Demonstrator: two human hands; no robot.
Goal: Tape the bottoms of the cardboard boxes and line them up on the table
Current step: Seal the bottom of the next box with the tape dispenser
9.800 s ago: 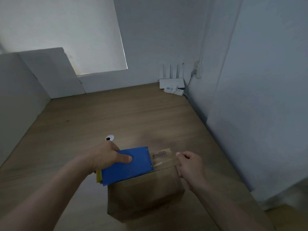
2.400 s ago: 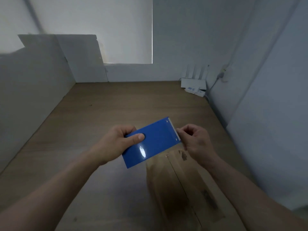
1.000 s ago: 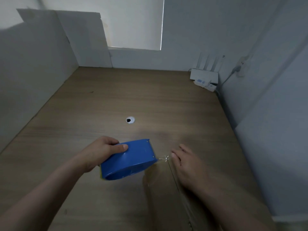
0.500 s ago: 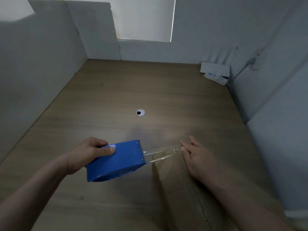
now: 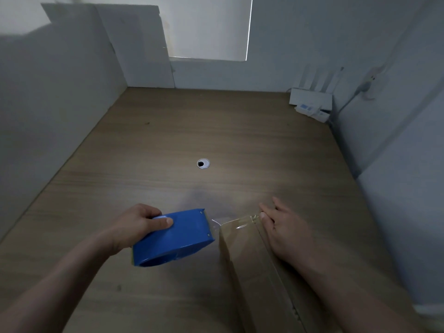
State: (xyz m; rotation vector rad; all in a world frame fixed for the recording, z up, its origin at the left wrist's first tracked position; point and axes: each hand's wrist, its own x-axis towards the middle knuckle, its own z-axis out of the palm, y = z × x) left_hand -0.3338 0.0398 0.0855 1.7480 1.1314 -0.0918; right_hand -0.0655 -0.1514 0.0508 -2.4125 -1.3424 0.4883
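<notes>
A wood-grain tabletop (image 5: pixel 168 145) has a round cable grommet (image 5: pixel 203 163) set in it. A brown cardboard box (image 5: pixel 241 251) stands nearer than the grommet, to its right. Beyond the grommet, a white router (image 5: pixel 311 99) sits in the right corner and a white board (image 5: pixel 137 49) stands at the left.

- box (image 5: pixel 247 272) sits near-right on the table (image 5: pixel 168 131), right hand (image 5: pixel 286 233) flat on its far end
- dispenser (image 5: pixel 177 239) in the left hand (image 5: pixel 137 224), just left of the box, tape (image 5: pixel 237 223) running between them
- hole (image 5: pixel 203 163) mid-table, behind all that
- router (image 5: pixel 311 99) in the far right corner, board (image 5: pixel 134 44) far left
</notes>
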